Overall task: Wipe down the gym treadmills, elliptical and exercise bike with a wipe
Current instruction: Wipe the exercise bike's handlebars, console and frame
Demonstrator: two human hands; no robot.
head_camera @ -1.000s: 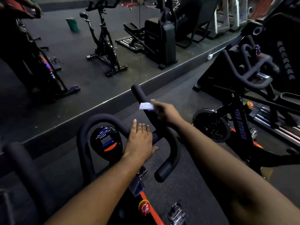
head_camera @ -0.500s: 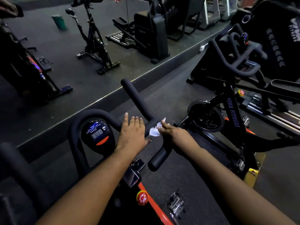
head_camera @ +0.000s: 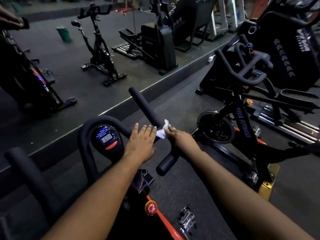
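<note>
Right, your left hand lies flat, fingers straight, on the handlebar, likely steadying the bike, while your right hand pinches the wipe against the bar's bend, just beside the left fingertips, placed to scrub the grip.

Two hands, one wipe, two exercise bikes, one mirror
</note>
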